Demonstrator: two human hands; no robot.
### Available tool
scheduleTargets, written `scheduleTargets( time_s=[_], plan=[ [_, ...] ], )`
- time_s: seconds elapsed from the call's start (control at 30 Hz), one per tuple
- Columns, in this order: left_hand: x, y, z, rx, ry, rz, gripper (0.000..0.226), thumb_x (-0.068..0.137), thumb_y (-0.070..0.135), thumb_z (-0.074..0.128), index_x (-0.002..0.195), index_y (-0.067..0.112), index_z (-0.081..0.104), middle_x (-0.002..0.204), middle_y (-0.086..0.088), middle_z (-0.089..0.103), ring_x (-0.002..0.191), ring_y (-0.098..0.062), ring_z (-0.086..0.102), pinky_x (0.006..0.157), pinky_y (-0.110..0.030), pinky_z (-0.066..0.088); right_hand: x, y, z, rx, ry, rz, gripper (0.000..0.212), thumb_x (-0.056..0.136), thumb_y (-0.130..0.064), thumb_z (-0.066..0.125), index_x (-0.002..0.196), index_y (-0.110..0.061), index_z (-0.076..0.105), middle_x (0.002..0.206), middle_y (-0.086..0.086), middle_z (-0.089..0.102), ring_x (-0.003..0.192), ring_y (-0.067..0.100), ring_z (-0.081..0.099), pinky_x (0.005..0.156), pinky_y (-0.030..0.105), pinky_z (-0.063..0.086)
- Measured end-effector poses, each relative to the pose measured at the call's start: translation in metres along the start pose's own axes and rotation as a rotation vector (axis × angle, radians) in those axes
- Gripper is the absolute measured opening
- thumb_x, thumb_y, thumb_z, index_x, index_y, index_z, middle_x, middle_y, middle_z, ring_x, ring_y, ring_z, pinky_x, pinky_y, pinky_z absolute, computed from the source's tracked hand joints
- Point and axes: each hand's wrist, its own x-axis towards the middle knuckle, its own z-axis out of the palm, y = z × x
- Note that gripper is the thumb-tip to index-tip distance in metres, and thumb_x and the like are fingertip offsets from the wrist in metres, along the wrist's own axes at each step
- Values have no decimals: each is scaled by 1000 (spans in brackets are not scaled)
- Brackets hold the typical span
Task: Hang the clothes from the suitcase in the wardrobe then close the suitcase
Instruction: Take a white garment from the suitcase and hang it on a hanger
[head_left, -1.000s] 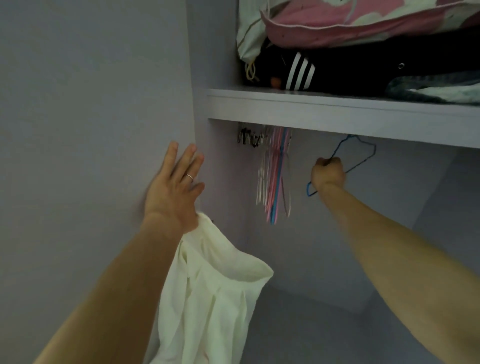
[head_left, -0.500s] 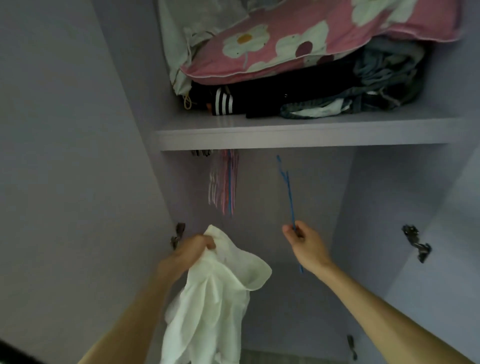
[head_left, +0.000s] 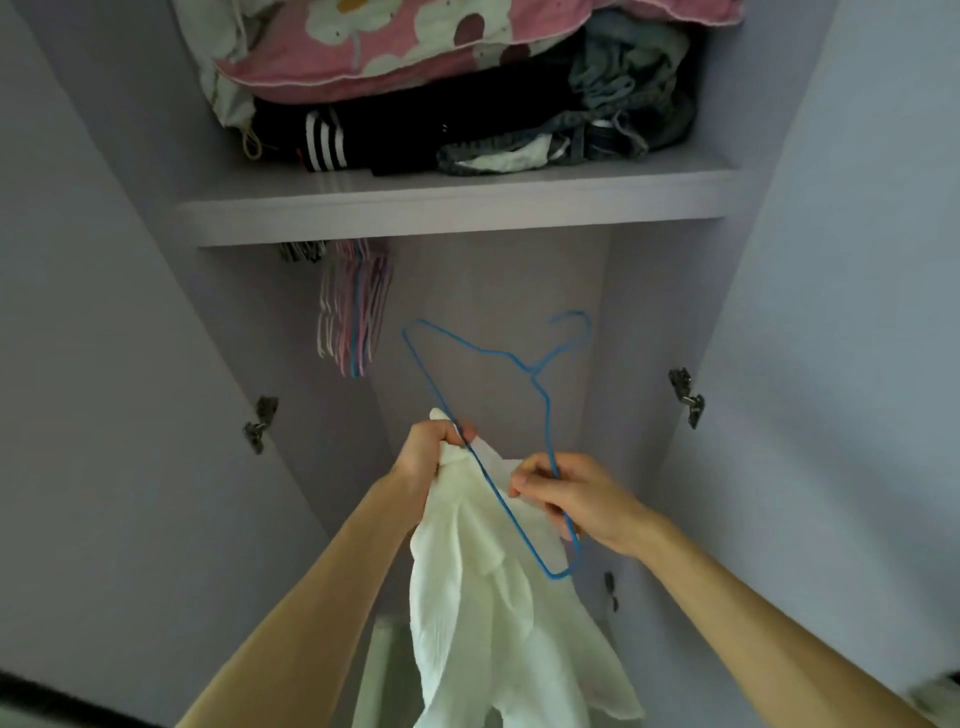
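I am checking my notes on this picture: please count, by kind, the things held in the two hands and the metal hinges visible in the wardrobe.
blue wire hanger: 1
white garment: 1
metal hinges: 3, one left, one right, one lower down
Total: 5

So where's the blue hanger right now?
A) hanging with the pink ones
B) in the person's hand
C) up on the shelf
B: the right hand grips the wire of the blue hanger, next to the white garment that the left hand holds.
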Motion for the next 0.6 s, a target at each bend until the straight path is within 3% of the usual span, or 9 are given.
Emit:
scheduleTargets(
  time_s=[0.07,0.13,0.23,0.3,0.37,0.43,0.6],
  plan=[
    [1,8,8,113,-10,21,8,55,14,48,54,17,55,63,-6,48,58,-22,47,61,-31,39,-1,-4,-10,62,26,6,9,86,-17,73,94,-15,67,60,-2,47,45,11,42,45,24,36],
    [0,15,14,219,-30,42,8,51,15,47,55,17,54,61,-4,47,56,-21,46,58,-29,38,7,-16,-24,386,122,69,17,84,-11,73,98,-14,64,66,-1,56,48,11,48,46,23,42],
    [-1,23,28,390,-56,88,10,63,11,46,57,15,53,58,1,49,59,-19,45,59,-28,39,18,-45,-52,802,207,83,15,85,-28,70,83,-15,61,61,-4,47,44,7,44,43,18,41],
    [-2,25,38,460,-36,117,8,64,12,50,61,13,57,63,-1,53,64,-21,47,63,-30,39,24,-59,-66,808,263,109,28,96,-39,56,76,-19,58,51,-9,34,36,4,28,35,15,23],
    [-2,27,47,541,-7,163,20,58,19,51,75,10,59,71,-6,54,68,-24,50,67,-34,40,27,-68,-72,666,374,96,36,100,-43,48,74,-20,57,46,-11,27,34,3,17,33,17,11],
    [-7,31,54,598,-18,199,27,52,21,48,77,11,52,73,-9,48,71,-23,46,69,-38,37,25,-78,-77,618,461,18,39,97,-45,52,67,-20,55,44,-10,26,34,5,15,33,19,9],
    [-17,44,51,747,-52,202,39,59,18,52,97,10,51,79,-6,51,67,-21,50,60,-29,38,19,-99,-97,879,561,-111,40,85,-29,62,49,-21,48,43,-8,23,41,10,14,43,25,10]
  ],
)
